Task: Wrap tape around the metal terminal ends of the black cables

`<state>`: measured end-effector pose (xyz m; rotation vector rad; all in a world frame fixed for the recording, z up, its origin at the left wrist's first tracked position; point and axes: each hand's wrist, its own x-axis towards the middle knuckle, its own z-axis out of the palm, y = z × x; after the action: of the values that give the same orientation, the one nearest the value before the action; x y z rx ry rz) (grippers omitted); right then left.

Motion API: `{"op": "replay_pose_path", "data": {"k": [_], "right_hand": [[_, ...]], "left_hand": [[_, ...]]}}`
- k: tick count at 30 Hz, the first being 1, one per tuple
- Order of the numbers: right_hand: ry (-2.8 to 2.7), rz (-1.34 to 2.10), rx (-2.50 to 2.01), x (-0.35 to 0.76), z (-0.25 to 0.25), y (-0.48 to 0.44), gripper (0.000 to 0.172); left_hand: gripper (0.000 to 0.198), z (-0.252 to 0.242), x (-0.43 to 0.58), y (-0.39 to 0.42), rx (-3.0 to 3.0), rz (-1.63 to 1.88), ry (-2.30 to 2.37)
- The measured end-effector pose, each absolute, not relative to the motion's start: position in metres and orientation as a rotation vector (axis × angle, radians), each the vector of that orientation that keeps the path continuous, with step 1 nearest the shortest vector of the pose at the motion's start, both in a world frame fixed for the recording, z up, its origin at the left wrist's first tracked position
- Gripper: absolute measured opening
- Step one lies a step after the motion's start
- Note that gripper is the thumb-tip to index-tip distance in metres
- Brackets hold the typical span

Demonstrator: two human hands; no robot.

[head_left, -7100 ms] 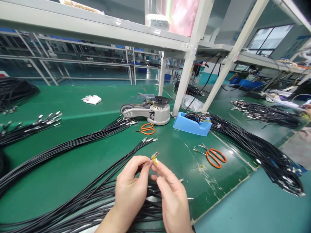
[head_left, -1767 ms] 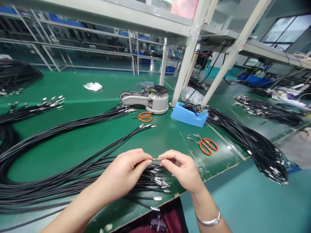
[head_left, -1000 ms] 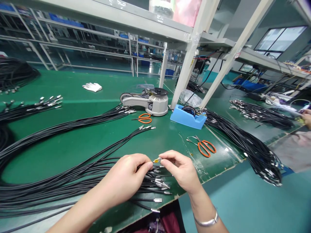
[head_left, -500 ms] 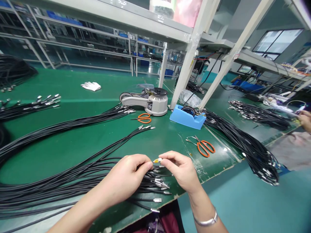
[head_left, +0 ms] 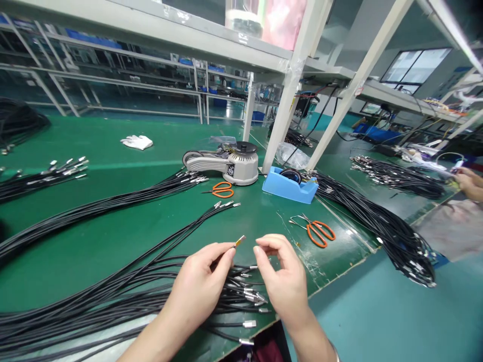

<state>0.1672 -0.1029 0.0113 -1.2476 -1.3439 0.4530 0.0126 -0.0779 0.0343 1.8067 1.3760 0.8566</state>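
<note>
My left hand [head_left: 199, 276] pinches a black cable near its end, and a small metal terminal with yellow banding [head_left: 239, 241] sticks up and to the right from the fingertips. My right hand [head_left: 282, 271] hovers just to the right of that terminal, its thumb and index finger apart and holding nothing. Beneath both hands lies a loose bundle of black cables [head_left: 113, 296], whose metal-tipped ends [head_left: 245, 294] fan out on the green bench mat [head_left: 158, 236].
An automatic tape dispenser [head_left: 241, 168], orange scissors [head_left: 222, 189] and a blue tape holder [head_left: 289, 185] stand beyond the cables. Further orange scissors [head_left: 319, 232] and a cable pile [head_left: 392, 231] lie right. A co-worker's hand [head_left: 470, 183] shows at far right.
My right hand has let go of the terminal and moved slightly away with its fingers parted. The terminal now tilts upward in my left hand instead of lying nearly level.
</note>
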Motion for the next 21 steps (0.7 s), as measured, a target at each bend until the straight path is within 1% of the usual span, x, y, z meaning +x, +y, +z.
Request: {"op": "replay_pose_path", "data": {"k": [2, 5, 11, 14, 21], "right_hand": [[-1.362, 0.376, -1.257, 0.155, 0.010, -0.103, 0.013], [-1.385, 0.358, -1.271, 0.138, 0.006, -0.102, 0.018], [-1.376, 0.312, -1.307, 0.122, -0.006, -0.098, 0.020], [-1.380, 0.302, -1.307, 0.120, -0.012, -0.097, 0.022], [-1.396, 0.346, -1.307, 0.121, -0.020, -0.093, 0.025]], "left_hand": [[0.030, 0.029, 0.014, -0.079, 1.674, 0.925, 1.382], [0.034, 0.025, 0.014, -0.081, 1.454, 0.958, 1.360], [0.037, 0.021, 0.017, -0.081, 1.104, 1.034, 1.288], [0.038, 0.017, 0.017, -0.079, 1.027, 1.054, 1.270], [0.030, 0.014, 0.019, -0.078, 1.013, 1.074, 1.324]]}}
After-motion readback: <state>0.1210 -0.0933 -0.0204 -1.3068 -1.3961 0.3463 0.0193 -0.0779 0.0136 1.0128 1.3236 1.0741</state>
